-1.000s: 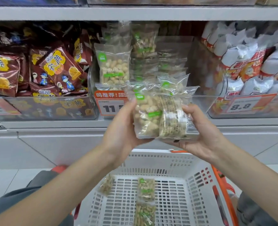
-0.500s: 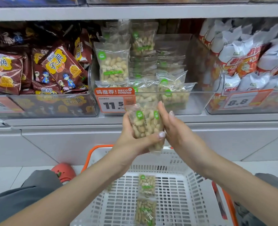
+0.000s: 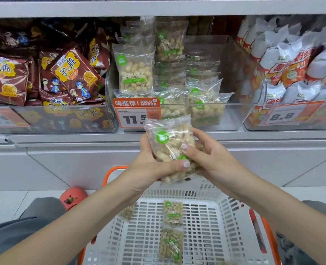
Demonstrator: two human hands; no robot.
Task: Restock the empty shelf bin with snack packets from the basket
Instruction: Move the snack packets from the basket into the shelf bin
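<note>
Head-camera view: a person's left hand (image 3: 148, 165) and right hand (image 3: 210, 159) together grip one clear packet of peanuts (image 3: 170, 150), the left thumb wrapped across its lower front and the right fingers curled over its right edge. The packet is held upright with its green label facing the camera, seemingly so it can be squared up to go label-out like those already shelved.

Directly above and beyond the grip stands the clear shelf bin (image 3: 233, 117), partly filled: at least two packets stand upright at its back, and more lie stacked or leaning toward the front, too overlapped for a sure count. An orange price tag (image 3: 136, 112) clipped to the bin's front left sits just above and left of the held packet.

Below the grip, the white basket (image 3: 225, 222) with orange handles holds two packets lying flat in a line at its centre, plus a third against the left wall; another may lie at the lower edge, cut off.

Left of the grip is a bin of brown snack bags (image 3: 70, 73); right, one of white bags (image 3: 292, 64).
</note>
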